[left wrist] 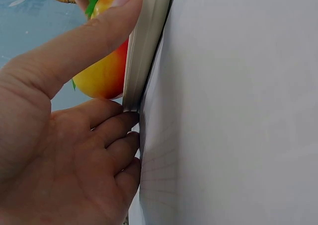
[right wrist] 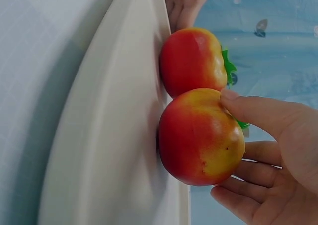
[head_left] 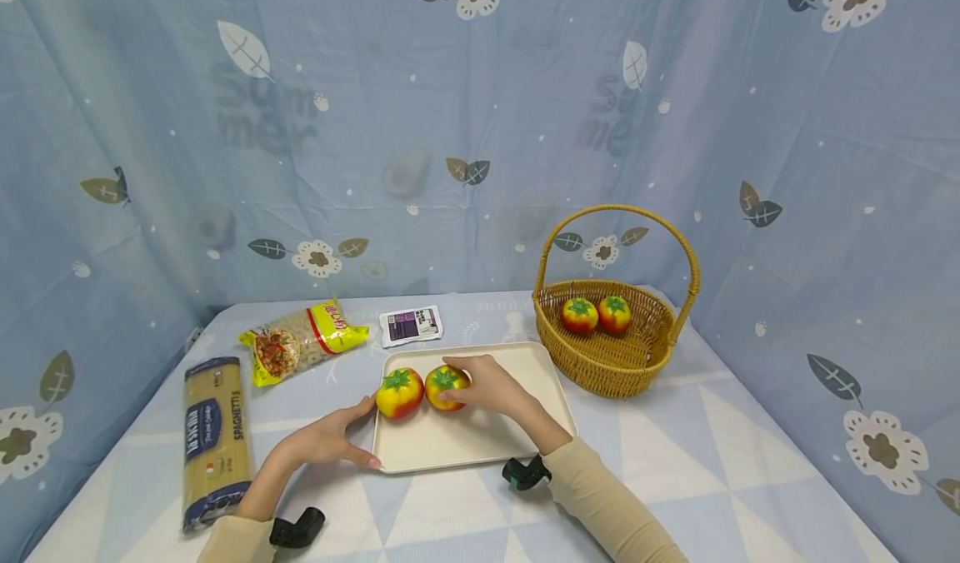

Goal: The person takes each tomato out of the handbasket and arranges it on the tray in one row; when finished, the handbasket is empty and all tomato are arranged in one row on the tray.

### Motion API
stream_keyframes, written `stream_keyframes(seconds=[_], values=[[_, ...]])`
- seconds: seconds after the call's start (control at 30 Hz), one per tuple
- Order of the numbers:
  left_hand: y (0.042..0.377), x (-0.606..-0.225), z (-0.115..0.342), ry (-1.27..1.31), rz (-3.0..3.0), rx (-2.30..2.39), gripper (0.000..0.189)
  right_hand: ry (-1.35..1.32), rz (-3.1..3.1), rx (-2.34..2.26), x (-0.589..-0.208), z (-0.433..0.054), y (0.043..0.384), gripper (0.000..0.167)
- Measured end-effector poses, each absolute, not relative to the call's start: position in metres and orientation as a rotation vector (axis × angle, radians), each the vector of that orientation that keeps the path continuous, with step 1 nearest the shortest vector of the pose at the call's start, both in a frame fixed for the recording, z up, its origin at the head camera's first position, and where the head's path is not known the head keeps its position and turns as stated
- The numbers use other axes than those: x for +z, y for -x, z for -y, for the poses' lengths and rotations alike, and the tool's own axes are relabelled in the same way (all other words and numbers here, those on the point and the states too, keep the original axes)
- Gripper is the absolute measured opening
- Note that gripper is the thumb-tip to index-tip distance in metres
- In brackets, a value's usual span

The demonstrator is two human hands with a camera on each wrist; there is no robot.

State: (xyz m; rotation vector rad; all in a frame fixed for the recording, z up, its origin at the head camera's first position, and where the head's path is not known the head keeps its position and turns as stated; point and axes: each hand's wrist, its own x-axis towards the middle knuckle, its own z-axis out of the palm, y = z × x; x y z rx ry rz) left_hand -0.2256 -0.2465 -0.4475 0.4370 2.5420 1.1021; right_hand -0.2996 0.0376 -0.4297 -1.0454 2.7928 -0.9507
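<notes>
Two red-and-yellow tomatoes with green leafy tops stand side by side on the left part of a cream tray (head_left: 487, 438). The right hand (head_left: 487, 386) holds the right tomato (right wrist: 198, 140), thumb on its upper side and fingers around the far side. Next to it, the left tomato (head_left: 399, 393) appears to touch it. At the tray's left edge is the left hand (head_left: 326, 436), its thumb by the near corner and its other fingers spread along the side. The left wrist view shows those fingers (left wrist: 117, 130) against the tray's rim.
A wicker basket (head_left: 615, 373) with a tall handle stands at the back right, holding two more tomatoes (head_left: 596, 316). Behind the tray lie a small white-and-purple packet (head_left: 411, 326) and a yellow food bag (head_left: 300, 342). A spaghetti pack (head_left: 216, 446) lies at the left.
</notes>
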Motion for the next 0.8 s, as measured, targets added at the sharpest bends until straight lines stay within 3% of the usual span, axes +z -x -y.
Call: stream_keyframes(seconds=[0.8], values=[[0.2248, -0.4468, 0.2458, -0.440, -2.542, 1.102, 0.109, 1.086, -2.800, -0.944, -0.4246, -0.0375, 0.2973, 0.064]])
